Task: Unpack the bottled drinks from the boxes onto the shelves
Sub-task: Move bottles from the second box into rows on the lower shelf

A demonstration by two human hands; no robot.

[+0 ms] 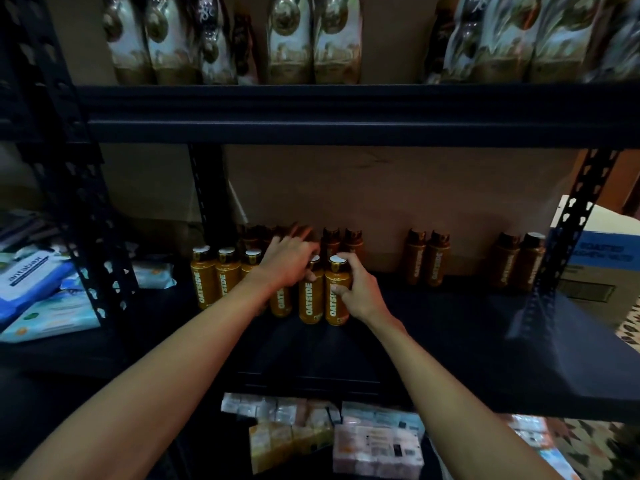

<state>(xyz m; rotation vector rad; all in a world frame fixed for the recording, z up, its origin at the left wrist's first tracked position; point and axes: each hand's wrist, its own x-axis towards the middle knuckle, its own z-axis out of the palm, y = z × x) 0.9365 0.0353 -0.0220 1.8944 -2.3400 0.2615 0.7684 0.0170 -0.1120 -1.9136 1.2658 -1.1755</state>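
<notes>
Several orange Oatside bottles with white caps stand in rows on the dark middle shelf (433, 327). My right hand (358, 292) grips the rightmost front bottle (335, 308), fingers curled round its neck and side. My left hand (289, 259) reaches over the bottle beside it (310, 301), thumb on its upper part and fingers stretched back over the rear bottles. Three more white-capped bottles (227, 275) stand to the left. Two pairs of brown bottles (427, 259) stand farther right against the back wall.
Black perforated shelf posts (86, 220) rise at left and right. Foil pouches (298, 39) fill the upper shelf. Wet-wipe packs (31, 289) lie on the left. A cardboard box (602, 258) sits beyond the right post. Small packets (346, 438) lie on the lower shelf.
</notes>
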